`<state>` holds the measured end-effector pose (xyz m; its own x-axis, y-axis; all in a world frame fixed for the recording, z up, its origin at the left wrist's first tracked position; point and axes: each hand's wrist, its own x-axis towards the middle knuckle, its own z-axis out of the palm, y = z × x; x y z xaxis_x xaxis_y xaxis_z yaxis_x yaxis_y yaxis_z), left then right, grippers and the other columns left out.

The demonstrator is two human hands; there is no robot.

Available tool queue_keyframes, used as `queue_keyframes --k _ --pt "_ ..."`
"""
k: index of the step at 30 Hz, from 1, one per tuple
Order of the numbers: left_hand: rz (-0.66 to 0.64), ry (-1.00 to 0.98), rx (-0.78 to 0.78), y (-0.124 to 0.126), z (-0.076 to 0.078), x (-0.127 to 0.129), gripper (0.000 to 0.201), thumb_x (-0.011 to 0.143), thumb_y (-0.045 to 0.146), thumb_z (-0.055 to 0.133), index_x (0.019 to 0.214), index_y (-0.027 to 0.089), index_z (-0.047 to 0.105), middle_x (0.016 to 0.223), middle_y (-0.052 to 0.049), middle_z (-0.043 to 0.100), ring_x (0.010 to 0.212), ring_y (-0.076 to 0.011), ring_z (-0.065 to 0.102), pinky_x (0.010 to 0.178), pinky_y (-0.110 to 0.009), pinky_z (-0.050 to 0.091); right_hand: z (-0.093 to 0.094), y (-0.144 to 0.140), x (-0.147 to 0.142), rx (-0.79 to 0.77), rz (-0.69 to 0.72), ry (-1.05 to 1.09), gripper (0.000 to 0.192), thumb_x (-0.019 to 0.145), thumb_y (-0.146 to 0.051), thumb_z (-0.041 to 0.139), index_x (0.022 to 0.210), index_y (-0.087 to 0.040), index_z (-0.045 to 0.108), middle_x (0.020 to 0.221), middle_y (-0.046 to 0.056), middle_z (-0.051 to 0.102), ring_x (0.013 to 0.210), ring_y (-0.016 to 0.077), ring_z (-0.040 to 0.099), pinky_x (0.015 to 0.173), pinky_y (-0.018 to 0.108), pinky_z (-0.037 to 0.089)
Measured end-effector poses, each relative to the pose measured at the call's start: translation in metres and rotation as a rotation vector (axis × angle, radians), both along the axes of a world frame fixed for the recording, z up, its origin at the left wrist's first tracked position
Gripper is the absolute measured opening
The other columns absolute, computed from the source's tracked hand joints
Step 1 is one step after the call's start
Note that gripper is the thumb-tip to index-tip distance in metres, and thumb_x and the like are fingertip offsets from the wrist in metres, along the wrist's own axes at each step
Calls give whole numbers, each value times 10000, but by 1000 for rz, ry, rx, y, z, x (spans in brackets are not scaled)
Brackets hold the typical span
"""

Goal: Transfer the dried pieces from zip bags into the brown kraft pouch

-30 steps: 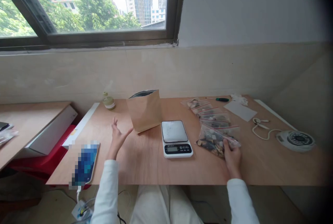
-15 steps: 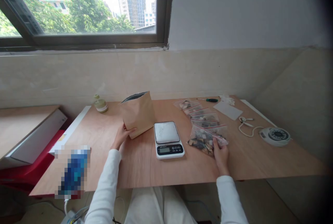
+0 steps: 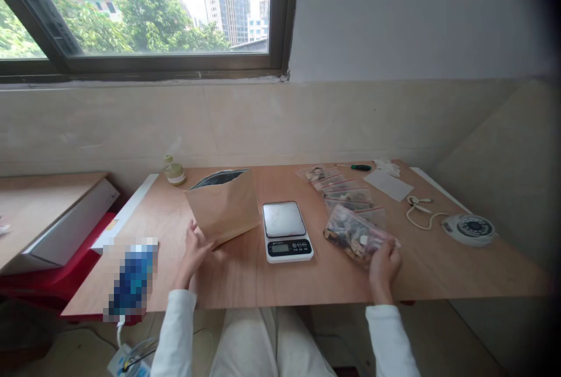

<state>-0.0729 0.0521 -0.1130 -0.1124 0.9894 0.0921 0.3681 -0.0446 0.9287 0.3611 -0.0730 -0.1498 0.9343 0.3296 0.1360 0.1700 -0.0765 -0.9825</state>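
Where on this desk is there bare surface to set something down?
Bare wood lies along the table front edge between the left hand and right hand, and right of the zip bag before the round device. The row of bags is crowded.

A brown paper pouch (image 3: pixel 225 208) stands open-mouthed, leaning back, dark lining showing at its top, left of centre on the worktop. To the right, a clear zip bag (image 3: pixel 357 235) packed with dark and pale bits lies tilted, its near end lifted.
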Motion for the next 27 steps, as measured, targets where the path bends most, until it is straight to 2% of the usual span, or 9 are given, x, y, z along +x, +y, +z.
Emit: queue_keyframes --k 2,4,5,7,9,13,17,20,27 --pt "238 19 -9 -18 -1 5 847 520 393 793 1238 126 431 1326 -189 460 1349 -361 307 1097 -537 250 27 -4 -26 20 4 -61 674 891 -610 280 975 -83 692 952 183 705 817 258 658 673 331 497" --pt "307 -56 -54 -39 5 16 708 616 448 727 1186 124 461 1226 -178 522 1234 -342 453 1012 -524 369 55 -7 -59 18 80 -84 664 896 -613 293 941 -86 693 894 183 713 812 264 663 673 324 494" --pt "277 -93 -64 -50 12 24 597 689 496 655 1136 134 492 1131 -149 570 1111 -301 550 927 -477 451 68 -9 -78 10 119 -100 654 901 -609 299 930 -85 691 867 184 715 805 267 665 676 325 492" --pt "39 -277 -100 -71 30 46 441 749 509 606 995 147 558 915 -82 618 883 -223 619 799 -377 505 88 -9 -115 -1 192 -150 590 912 -576 344 892 -96 686 832 178 715 797 270 668 697 329 489" --pt "-159 -445 -133 -89 51 71 360 797 509 563 868 157 588 751 -32 605 708 -161 600 672 -291 494 99 -9 -150 54 440 -168 508 940 -513 343 938 -128 674 897 151 717 857 247 668 754 321 493" --pt "-327 -658 -181 -106 76 105 376 840 496 515 707 149 568 671 -20 580 655 -134 567 641 -253 467 104 -7 -203 155 829 -186 397 981 -389 311 964 -180 647 944 96 701 897 193 649 816 298 481" --pt "-170 -670 -196 -104 74 106 332 793 472 588 681 164 535 658 5 560 675 -136 555 673 -252 475 108 -9 -224 238 1065 -222 384 990 -340 291 964 -197 647 950 71 678 924 176 617 841 297 462" --pt "-75 -587 -189 -104 67 98 289 767 460 601 755 171 586 739 -12 606 748 -164 582 695 -265 490 113 -8 -226 195 1148 -154 392 980 -365 319 861 -188 648 873 59 667 853 170 615 783 286 470" --pt "-149 -395 -150 -104 46 90 355 853 467 455 849 157 629 914 -78 671 867 -214 621 828 -343 485 109 10 -225 -18 1207 39 174 818 -324 621 886 -165 642 861 50 690 779 169 645 717 268 508"
